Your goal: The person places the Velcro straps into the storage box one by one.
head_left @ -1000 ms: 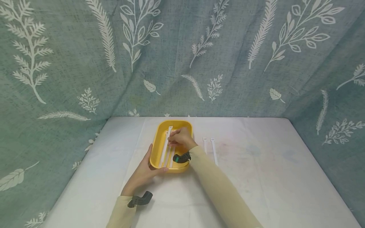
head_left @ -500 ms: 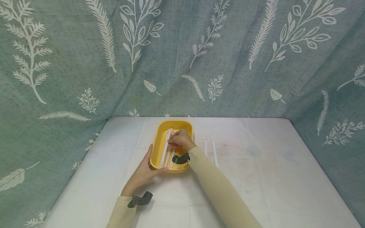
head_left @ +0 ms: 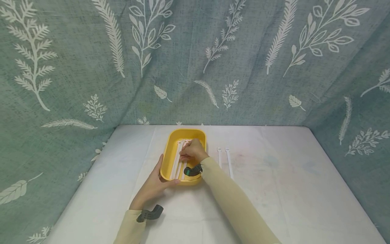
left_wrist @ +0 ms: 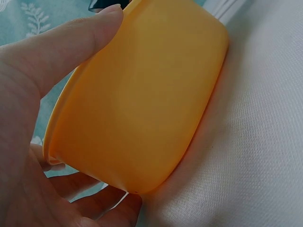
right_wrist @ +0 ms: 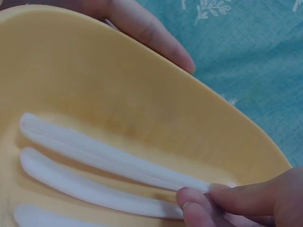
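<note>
My left hand grips the near left corner of a yellow plastic tray, its thumb on the near rim and fingers along the left wall. In the left wrist view the thumb presses at the rim. Inside the tray lie several long white straps with rounded ends. Between the thumb and a fingertip, my right hand pinches one white strap, down close to the tray floor. A second strap runs beside it. The right hand hides part of the straps in the head view.
To the right of the tray, two more white straps with slotted heads, a left one and a right one, lie on the white cloth; the right sleeve covers their lower ends. A green leaf-patterned curtain stands behind the table.
The strap in my right hand has come down into the tray, its slotted end dropping beside the other straps. My right hand has shifted only slightly; the left hand has stayed still.
</note>
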A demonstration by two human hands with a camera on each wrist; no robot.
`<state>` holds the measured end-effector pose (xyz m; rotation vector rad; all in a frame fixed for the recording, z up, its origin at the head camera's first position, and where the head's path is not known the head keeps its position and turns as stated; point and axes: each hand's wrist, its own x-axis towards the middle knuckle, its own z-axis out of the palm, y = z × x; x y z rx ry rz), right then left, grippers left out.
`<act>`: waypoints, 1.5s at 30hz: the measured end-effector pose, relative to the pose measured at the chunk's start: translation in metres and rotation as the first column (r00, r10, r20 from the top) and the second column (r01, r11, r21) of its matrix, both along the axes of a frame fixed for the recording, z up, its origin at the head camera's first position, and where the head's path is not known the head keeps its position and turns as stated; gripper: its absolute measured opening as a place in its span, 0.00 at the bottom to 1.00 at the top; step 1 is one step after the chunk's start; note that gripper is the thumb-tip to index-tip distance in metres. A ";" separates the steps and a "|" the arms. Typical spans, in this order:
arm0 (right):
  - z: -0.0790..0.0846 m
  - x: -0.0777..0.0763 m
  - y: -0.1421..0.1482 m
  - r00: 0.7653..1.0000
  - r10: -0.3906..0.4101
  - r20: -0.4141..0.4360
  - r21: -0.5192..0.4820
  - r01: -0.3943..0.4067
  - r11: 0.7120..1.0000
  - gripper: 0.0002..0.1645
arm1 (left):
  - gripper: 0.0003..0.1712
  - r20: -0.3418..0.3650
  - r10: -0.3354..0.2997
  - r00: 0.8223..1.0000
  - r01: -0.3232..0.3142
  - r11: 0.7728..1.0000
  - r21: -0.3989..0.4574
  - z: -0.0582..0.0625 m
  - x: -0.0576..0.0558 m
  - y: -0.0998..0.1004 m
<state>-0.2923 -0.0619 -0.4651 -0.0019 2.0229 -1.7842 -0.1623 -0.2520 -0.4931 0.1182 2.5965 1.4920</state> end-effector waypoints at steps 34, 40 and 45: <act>0.004 0.009 -0.002 0.998 0.015 -0.061 0.117 -0.008 0.993 0.04 | 0.77 0.015 0.011 1.000 -0.011 1.000 -0.022 0.002 0.001 0.000; 0.003 0.009 -0.002 0.998 0.015 -0.064 0.133 -0.006 0.991 0.04 | 0.78 0.015 0.014 1.000 -0.014 0.999 -0.040 0.003 0.001 0.000; 0.005 0.010 -0.002 0.998 0.019 -0.066 0.120 -0.011 0.993 0.04 | 0.78 0.015 0.012 1.000 -0.012 0.999 -0.032 0.003 0.002 0.001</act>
